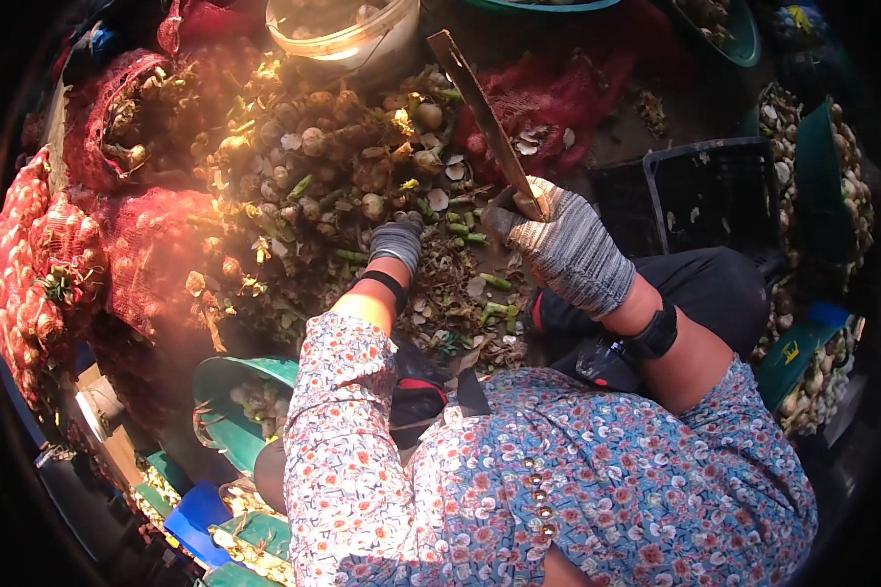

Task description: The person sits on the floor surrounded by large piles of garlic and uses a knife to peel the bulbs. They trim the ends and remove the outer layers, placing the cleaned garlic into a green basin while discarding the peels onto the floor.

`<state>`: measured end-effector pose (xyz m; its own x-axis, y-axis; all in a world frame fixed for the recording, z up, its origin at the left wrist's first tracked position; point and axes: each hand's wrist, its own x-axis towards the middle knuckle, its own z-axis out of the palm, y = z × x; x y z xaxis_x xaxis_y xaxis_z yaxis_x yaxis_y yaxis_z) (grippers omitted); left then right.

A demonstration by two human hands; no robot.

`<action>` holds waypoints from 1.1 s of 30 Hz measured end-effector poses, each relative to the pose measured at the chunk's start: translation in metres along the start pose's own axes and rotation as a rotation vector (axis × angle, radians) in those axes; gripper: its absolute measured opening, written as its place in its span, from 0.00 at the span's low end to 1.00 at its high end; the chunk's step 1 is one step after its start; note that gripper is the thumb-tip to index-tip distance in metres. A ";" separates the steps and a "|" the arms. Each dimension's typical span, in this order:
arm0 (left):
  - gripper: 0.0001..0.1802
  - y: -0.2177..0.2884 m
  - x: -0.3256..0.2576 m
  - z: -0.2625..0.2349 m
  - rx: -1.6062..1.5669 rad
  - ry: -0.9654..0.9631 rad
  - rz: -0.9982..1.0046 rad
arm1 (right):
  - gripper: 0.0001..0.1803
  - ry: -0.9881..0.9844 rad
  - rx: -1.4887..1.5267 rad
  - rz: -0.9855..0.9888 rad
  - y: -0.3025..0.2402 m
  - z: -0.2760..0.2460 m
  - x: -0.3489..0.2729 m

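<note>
Grey knit gloves are covering both hands: the right hand (568,245) is gripping a long knife (480,117) blade-up, away from the body, while the left hand (396,240) is reaching, fingers curled (grasp unclear), into the garlic pile (333,166) just ahead.

Right hand (570,249) grips knife (484,119); left hand (397,242) reaches into garlic pile (335,171).

White bucket (347,44), perhaps onion sacks (39,245)
</note>
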<state>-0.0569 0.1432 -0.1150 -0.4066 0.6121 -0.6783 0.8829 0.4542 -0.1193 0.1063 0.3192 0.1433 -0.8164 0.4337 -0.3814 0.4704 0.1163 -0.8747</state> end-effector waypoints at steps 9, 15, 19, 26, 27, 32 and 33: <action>0.23 -0.020 -0.055 0.003 -0.324 0.027 0.096 | 0.14 -0.039 0.101 0.011 -0.008 0.009 -0.007; 0.39 -0.033 -0.143 -0.033 -1.930 0.333 0.238 | 0.17 -0.097 0.075 -0.113 0.024 0.035 -0.011; 0.48 -0.036 -0.177 -0.035 -1.999 0.400 0.470 | 0.16 -0.244 0.146 -0.096 0.036 0.053 -0.016; 0.37 0.001 -0.246 -0.050 -2.123 0.440 0.300 | 0.24 -0.310 -0.339 -0.309 0.022 0.053 -0.053; 0.34 0.002 -0.250 -0.050 -2.064 0.444 0.247 | 0.21 -0.243 -0.438 -0.441 0.025 0.051 -0.060; 0.22 -0.003 -0.255 -0.005 -2.065 0.418 0.391 | 0.16 -0.443 -0.639 -0.558 0.007 0.048 -0.085; 0.24 -0.001 -0.257 -0.015 -2.407 0.288 0.384 | 0.16 -0.438 -0.652 -0.597 0.008 0.046 -0.089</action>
<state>0.0431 -0.0054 0.0702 -0.5529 0.7474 -0.3685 -0.6763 -0.1442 0.7224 0.1672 0.2406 0.1560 -0.9699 -0.2104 -0.1229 -0.0741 0.7351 -0.6739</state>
